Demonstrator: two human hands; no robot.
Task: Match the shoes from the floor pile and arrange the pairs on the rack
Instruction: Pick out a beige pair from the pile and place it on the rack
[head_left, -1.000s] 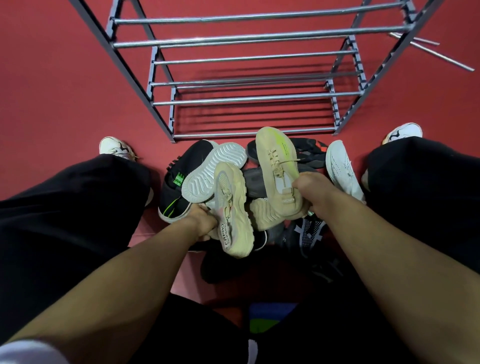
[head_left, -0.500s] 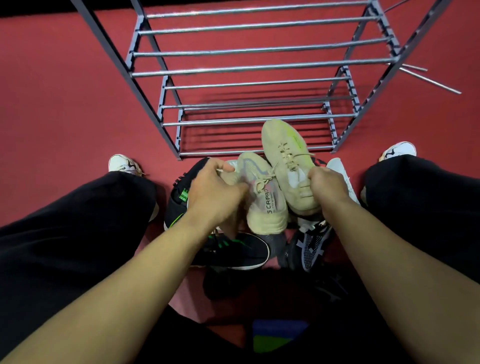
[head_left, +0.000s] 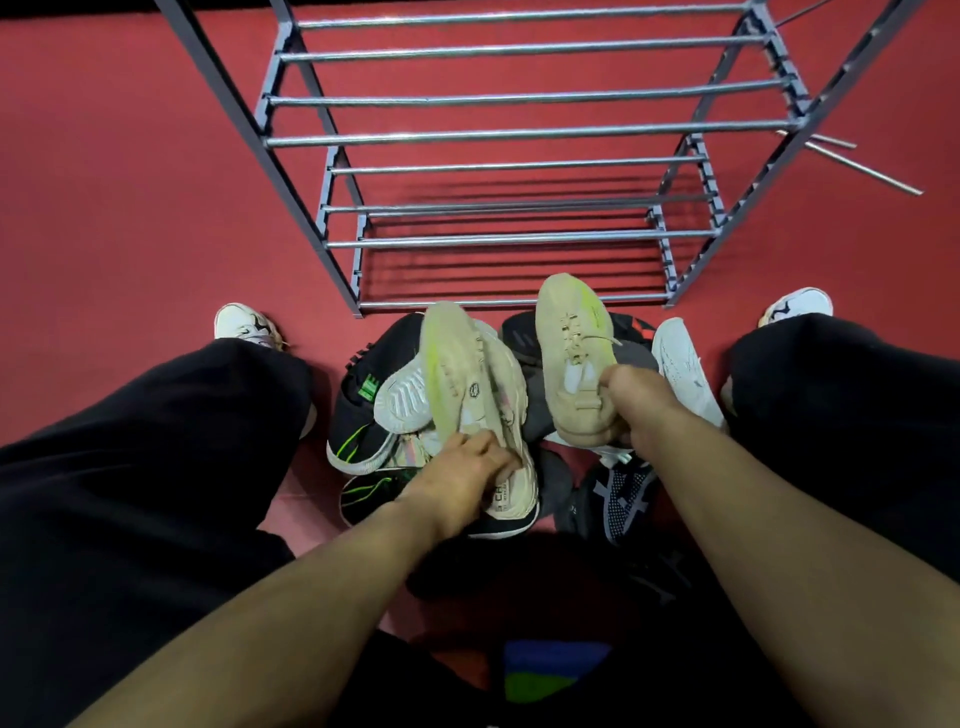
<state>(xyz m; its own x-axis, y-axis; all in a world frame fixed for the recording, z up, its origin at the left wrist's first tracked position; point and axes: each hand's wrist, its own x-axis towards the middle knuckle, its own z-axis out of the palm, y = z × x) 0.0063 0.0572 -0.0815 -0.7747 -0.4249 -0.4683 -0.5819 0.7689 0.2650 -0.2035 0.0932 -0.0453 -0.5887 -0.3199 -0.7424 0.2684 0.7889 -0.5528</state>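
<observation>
Two matching beige sneakers with yellow-green streaks are held above the floor pile. My left hand (head_left: 462, 475) grips the heel end of the left beige sneaker (head_left: 470, 384), which is turned on its side with the toe pointing away. My right hand (head_left: 631, 402) grips the heel of the right beige sneaker (head_left: 574, 358), upright with laces showing. Under them lies the pile: a black shoe with green marks (head_left: 363, 410), a white-soled shoe (head_left: 402, 402), a white sneaker (head_left: 680, 369) and a dark mesh shoe (head_left: 618, 499). The grey metal rack (head_left: 493, 137) stands bare just beyond.
The floor is red all round. My black-trousered legs flank the pile, with my white shoes at the left (head_left: 244, 325) and right (head_left: 800, 304). Loose metal rods (head_left: 857, 166) lie on the floor to the right of the rack.
My left hand shifted its hold to the heel of the left beige sneaker and rolled it onto its side. The right sneaker stayed held in much the same place.
</observation>
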